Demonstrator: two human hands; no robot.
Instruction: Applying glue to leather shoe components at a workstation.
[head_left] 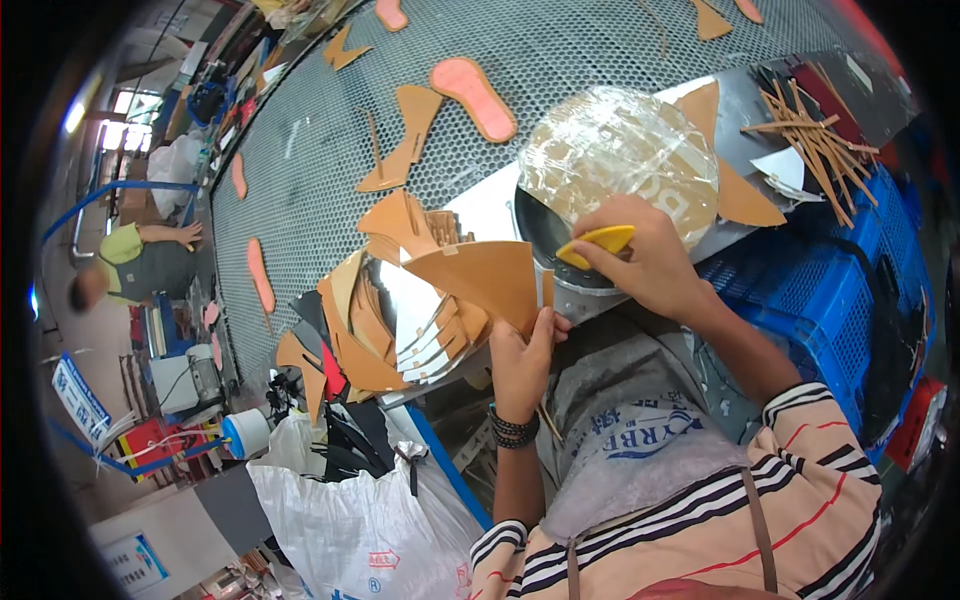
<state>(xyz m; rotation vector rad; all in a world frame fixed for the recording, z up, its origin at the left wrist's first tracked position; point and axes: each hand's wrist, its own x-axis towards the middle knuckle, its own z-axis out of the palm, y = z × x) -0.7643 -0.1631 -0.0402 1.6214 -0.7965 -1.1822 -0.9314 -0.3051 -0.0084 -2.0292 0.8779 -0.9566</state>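
Fingers of the left hand (520, 355) are clenched on the lower corner of a tan leather piece (485, 280), a flat fan-shaped cut held up over the near edge of the perforated metal surface (560, 50). The fingers of the right hand (650, 265) grip a small yellow scraper (597, 241) just beside the piece's right edge. The leather piece looks light, thin and bendable rather than stiff, and not fragile; judging by its shape, a pinch at a corner or along an edge keeps it from flopping. Beneath it, a stack of similar tan cut pieces (385, 330) lies fanned out, some showing pale backing. Behind the right hand a dark round pan (545, 235) sits under a large roll of clear plastic film (620, 155). A blue plastic crate (810, 290) stands to the right; what it holds cannot be made out. A white woven sack (350, 520) sits lower left, open at the top, with dark scraps at its mouth. Pink sole-shaped cutouts (472, 97) lie scattered farther across the surface, and thin wooden sticks (815, 145) are piled at the upper right.
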